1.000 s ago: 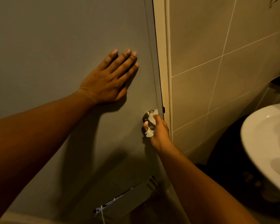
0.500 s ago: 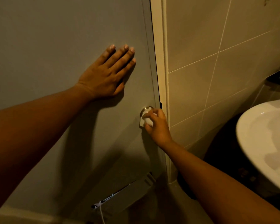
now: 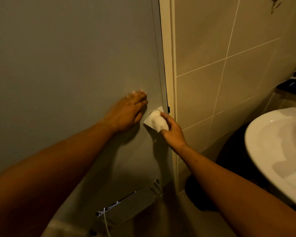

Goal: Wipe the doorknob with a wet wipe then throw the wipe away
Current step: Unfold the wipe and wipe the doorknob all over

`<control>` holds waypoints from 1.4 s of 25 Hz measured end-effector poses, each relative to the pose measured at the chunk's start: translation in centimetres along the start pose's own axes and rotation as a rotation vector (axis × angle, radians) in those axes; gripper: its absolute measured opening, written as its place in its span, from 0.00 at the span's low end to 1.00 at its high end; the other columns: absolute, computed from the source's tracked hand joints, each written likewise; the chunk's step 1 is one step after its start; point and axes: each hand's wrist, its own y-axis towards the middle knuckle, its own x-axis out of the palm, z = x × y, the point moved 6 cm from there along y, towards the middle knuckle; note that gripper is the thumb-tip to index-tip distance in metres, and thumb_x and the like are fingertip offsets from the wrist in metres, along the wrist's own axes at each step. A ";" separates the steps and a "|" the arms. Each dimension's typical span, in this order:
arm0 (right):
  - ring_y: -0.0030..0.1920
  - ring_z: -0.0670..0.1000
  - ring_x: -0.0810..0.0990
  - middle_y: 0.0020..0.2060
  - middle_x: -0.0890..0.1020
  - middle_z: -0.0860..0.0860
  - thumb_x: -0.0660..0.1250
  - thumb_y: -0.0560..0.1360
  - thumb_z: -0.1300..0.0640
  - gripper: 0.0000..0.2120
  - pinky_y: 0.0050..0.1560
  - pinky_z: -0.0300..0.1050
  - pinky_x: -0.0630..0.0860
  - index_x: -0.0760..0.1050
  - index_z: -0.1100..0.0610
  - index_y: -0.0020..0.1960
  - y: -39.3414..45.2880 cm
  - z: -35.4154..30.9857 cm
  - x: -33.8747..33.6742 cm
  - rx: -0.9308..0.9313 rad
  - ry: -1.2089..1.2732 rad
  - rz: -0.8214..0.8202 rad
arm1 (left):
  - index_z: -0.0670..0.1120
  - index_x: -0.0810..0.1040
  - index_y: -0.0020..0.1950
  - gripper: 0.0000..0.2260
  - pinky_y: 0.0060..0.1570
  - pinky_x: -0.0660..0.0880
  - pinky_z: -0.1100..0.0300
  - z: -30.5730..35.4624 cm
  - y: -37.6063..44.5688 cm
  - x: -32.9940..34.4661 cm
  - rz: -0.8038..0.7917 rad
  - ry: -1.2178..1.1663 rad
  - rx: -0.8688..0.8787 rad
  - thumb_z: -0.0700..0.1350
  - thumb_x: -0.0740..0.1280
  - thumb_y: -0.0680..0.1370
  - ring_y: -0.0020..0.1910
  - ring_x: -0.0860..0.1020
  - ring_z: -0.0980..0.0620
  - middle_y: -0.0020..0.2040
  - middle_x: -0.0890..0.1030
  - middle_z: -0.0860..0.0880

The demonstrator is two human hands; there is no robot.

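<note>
A white wet wipe [image 3: 155, 120] is draped over the doorknob near the right edge of the grey door [image 3: 72, 69]. The knob itself is hidden under the wipe. My right hand [image 3: 173, 130] grips the wipe, pressing it around the knob from the right and below. My left hand [image 3: 127, 112] lies flat on the door just left of the knob, fingers together and pointing up to the right, slightly blurred.
A cream door frame [image 3: 167, 65] and a tiled wall [image 3: 229, 65] stand right of the door. A white sink [image 3: 278, 151] juts out at the right edge. A grey vent grille [image 3: 132, 206] with a hanging white cord sits low in the door.
My left hand has slid down the door to beside the knob. The wipe now covers the whole knob, which showed as bare metal a second ago. The view has tilted upward.
</note>
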 end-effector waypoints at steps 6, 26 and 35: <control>0.69 0.56 0.73 0.67 0.75 0.56 0.65 0.72 0.74 0.29 0.67 0.53 0.73 0.68 0.58 0.71 0.6 -1.3 -2.9 0.027 0.112 -0.114 | 0.47 0.73 0.70 0.19 0.62 0.74 0.53 5.3 0.8 6.4 -0.060 -0.572 -0.444 0.52 0.59 0.82 0.62 0.76 0.46 0.66 0.75 0.45; 0.79 0.58 0.41 0.80 0.45 0.53 0.62 0.75 0.48 0.39 0.77 0.58 0.44 0.45 0.46 0.80 7.7 -16.1 -4.8 -1.090 -1.592 -0.133 | 0.49 0.70 0.73 0.24 0.59 0.78 0.43 9.2 1.9 13.0 0.698 -1.893 -1.367 0.43 0.70 0.77 0.63 0.78 0.39 0.66 0.76 0.43; 0.79 0.60 0.41 0.80 0.45 0.55 0.62 0.74 0.47 0.41 0.77 0.60 0.44 0.44 0.47 0.80 8.6 -15.6 -4.6 -1.161 -1.582 -0.126 | 0.54 0.70 0.66 0.18 0.54 0.80 0.49 7.8 2.7 11.9 0.301 -0.895 -0.951 0.52 0.67 0.78 0.58 0.79 0.45 0.61 0.78 0.46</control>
